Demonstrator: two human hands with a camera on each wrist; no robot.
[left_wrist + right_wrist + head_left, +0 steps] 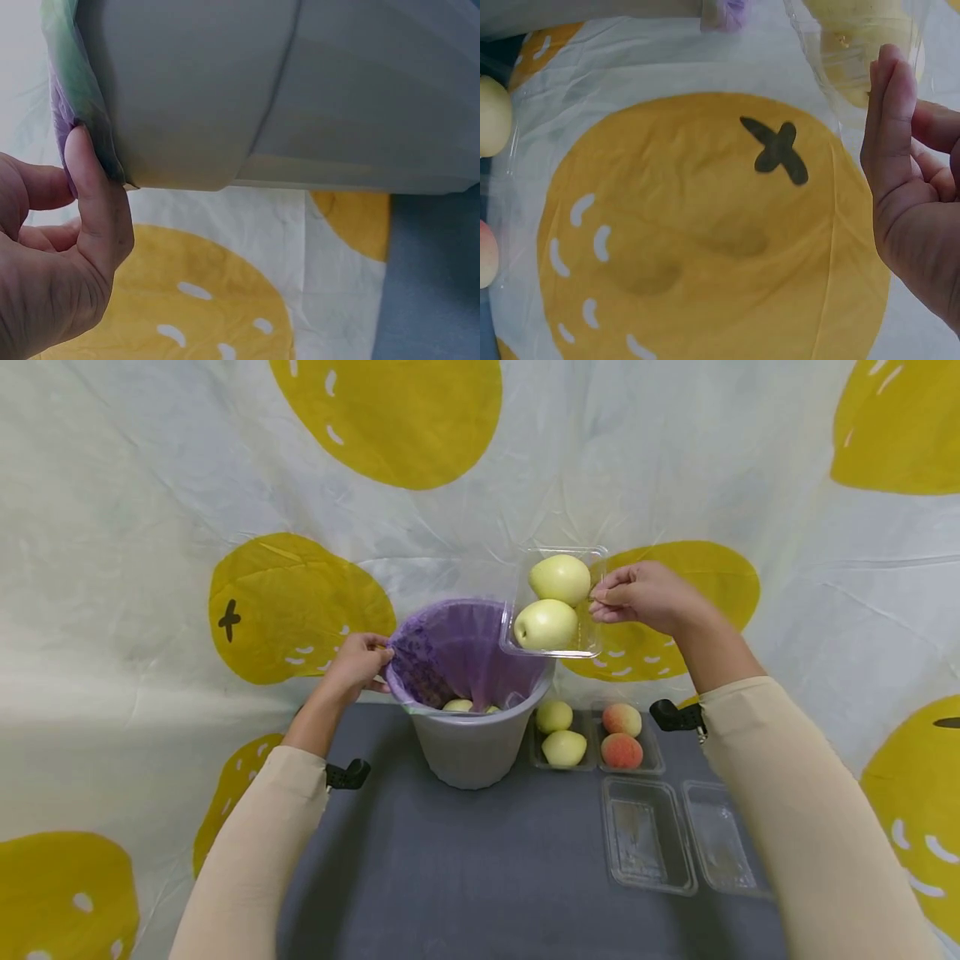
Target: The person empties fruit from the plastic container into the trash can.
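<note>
- The right hand [637, 595] pinches the edge of a clear tray [557, 602] between thumb and fingers, tilting it above the far right rim of the grey bin [468, 739]
- Two pale apples [553, 602] lie in that tray
- The left hand [358, 662] pinches the purple liner [450, 652] at the bin's left rim
- The bin stands at the far edge of the grey table [487, 868]

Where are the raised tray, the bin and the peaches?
Raised tray [592, 558]: head view, its clear top right corner, beside the right hand [645, 595].
Bin [468, 752]: head view, its grey outer wall, below the liner that the left hand [358, 664] grips.
Peaches [622, 751]: head view, the nearer peach.
</note>
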